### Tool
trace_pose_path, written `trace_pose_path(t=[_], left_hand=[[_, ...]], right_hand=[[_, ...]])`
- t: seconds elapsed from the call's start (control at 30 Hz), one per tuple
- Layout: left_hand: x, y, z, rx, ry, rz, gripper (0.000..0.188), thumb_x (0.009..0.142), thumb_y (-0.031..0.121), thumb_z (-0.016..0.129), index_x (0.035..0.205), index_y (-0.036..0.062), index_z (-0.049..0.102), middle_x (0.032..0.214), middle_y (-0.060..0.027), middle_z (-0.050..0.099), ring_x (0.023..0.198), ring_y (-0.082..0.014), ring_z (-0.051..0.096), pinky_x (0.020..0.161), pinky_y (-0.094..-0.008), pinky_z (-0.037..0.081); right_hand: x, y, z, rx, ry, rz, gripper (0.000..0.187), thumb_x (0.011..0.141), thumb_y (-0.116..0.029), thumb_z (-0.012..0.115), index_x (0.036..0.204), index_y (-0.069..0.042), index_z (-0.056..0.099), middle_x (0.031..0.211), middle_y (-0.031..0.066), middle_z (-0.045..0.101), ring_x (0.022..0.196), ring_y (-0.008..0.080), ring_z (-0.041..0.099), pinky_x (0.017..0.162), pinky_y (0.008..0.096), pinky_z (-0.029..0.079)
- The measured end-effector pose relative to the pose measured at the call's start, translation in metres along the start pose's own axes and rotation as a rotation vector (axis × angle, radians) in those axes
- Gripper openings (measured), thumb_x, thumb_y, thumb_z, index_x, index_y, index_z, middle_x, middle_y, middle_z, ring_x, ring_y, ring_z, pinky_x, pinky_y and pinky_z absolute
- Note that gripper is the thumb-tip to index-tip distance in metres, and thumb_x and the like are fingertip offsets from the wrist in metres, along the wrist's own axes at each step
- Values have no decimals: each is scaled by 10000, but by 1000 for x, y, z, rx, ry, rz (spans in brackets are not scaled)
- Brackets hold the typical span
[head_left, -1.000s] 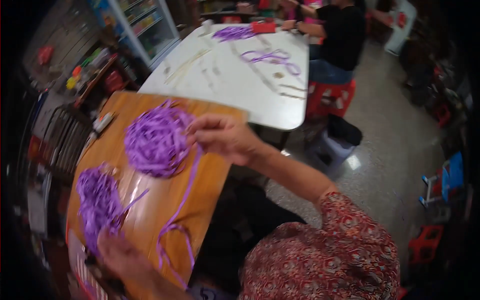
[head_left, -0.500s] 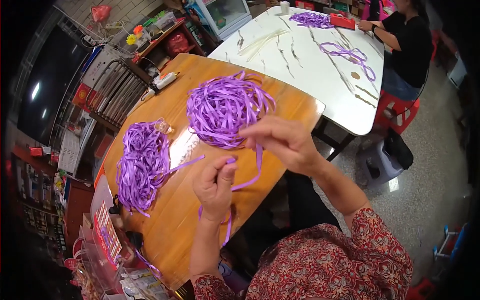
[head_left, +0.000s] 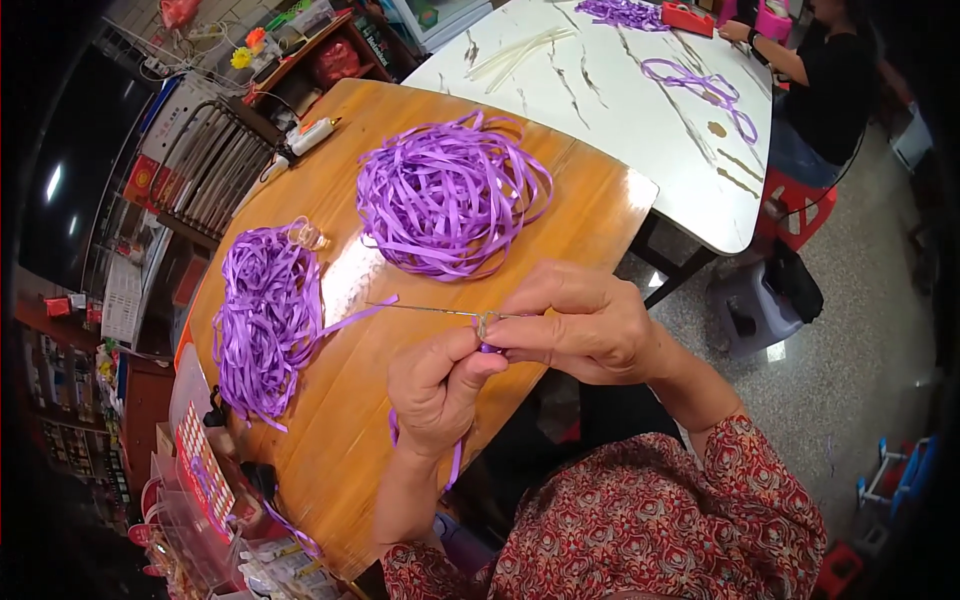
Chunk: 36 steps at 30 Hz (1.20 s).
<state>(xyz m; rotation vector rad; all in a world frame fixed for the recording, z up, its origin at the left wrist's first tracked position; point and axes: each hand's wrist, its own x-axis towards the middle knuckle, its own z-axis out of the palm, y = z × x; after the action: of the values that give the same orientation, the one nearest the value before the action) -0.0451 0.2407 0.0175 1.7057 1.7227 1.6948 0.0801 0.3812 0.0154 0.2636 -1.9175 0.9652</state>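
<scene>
A white glue gun (head_left: 314, 135) lies at the far left edge of the wooden table (head_left: 340, 420); beyond it, artificial flowers (head_left: 242, 58) in yellow and orange sit by a brown shelf (head_left: 300, 56). Far right, a person (head_left: 838, 95) in black sits on a red plastic stool (head_left: 800, 208) beside the white marble-patterned table (head_left: 690, 200). Nearer, a grey stool (head_left: 745, 312) bears something black (head_left: 797, 285).

A glossy brown wooden table (head_left: 345, 410) spreads toward 8 o'clock, beside a white, dark-veined table (head_left: 630, 130) at 1 o'clock. Speckled grey floor (head_left: 865, 345) lies at 3 o'clock, bearing 1 grey plastic stool (head_left: 742, 322). Toward 11 o'clock stand a brown wooden shelf (head_left: 300, 60) and pale block wall (head_left: 235, 15).
</scene>
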Motion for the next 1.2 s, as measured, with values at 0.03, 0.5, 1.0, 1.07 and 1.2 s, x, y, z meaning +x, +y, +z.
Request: trace_pose_path(t=[0.03, 0.5, 1.0, 1.07, 1.2], left_hand=[[-2, -2, 0, -3, 0, -2, 201, 807, 166, 711, 895, -3, 645, 766, -100, 667, 608, -188, 614, 569, -258, 466], [-9, -11, -1, 65, 50, -60, 228, 901, 168, 614, 966, -51, 624, 731, -88, 623, 584, -141, 558, 536, -243, 435], [-7, -3, 11, -447, 231, -426, 231, 818, 46, 692, 1040, -7, 656, 848, -19, 535, 720, -74, 477, 612, -197, 385], [-11, -7, 11, -385, 256, -434, 220, 815, 34, 692, 1030, 2, 661, 843, -18, 533, 716, -72, 474, 611, -194, 382], [-13, -10, 11, -216, 319, -326, 218, 790, -4, 702, 1005, 17, 671, 840, -19, 539, 679, -70, 468, 577, -191, 378]], right_hand=[[-2, 0, 2, -1, -1, 3, 269, 694, -7, 752, 955, -32, 693, 887, 79, 642, 754, 219, 617, 646, 306, 494], [-5, 18, 24, -127, 59, -77, 272, 666, -1, 742, 933, -12, 689, 902, 93, 647, 761, 230, 629, 655, 315, 498], [-18, 33, 39, -24, 322, 26, 226, 715, 32, 729, 929, -28, 686, 881, 77, 627, 755, 213, 606, 656, 295, 471], [-20, 35, 46, -17, 333, 26, 221, 716, 30, 732, 924, -29, 685, 878, 74, 624, 751, 209, 598, 654, 295, 468], [-18, 36, 55, 5, 352, 22, 214, 714, 28, 737, 910, -33, 680, 881, 72, 619, 738, 201, 582, 646, 290, 462]])
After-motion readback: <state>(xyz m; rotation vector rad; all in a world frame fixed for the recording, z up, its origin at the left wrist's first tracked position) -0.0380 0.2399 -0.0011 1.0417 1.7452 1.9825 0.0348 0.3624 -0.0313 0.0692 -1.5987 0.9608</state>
